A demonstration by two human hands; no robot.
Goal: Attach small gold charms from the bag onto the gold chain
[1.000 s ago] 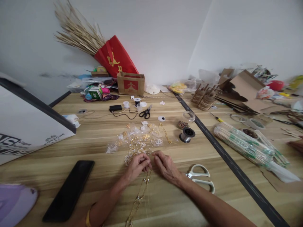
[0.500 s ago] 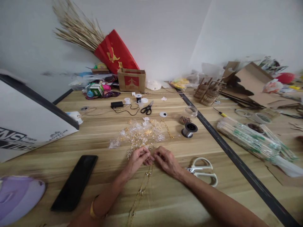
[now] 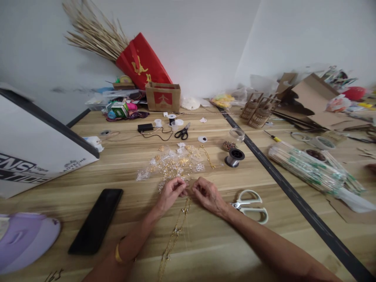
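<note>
Fingertips pinched together, my left hand and my right hand face each other a short gap apart above the table. A very fine thread trails below them and seems to run between their fingertips; any tiny part in the pinch is too small to make out. Just under the hands a gold chain necklace with small clear stones lies lengthwise, running out at the bottom edge. Beyond my fingers spreads a heap of small gold and clear beads and findings, partly in little plastic bags. A short gold chain lies beside the heap.
White-handled scissors lie right of my right forearm. A spool of fine wire or line stands farther back, near black-handled scissors. At left are a phone, a purple appliance and a white box. Bagged sticks lie right.
My hands have shifted slightly and the left fingertips have turned, so the small gold ring shape seen there before no longer shows. The camera view has moved a little.
</note>
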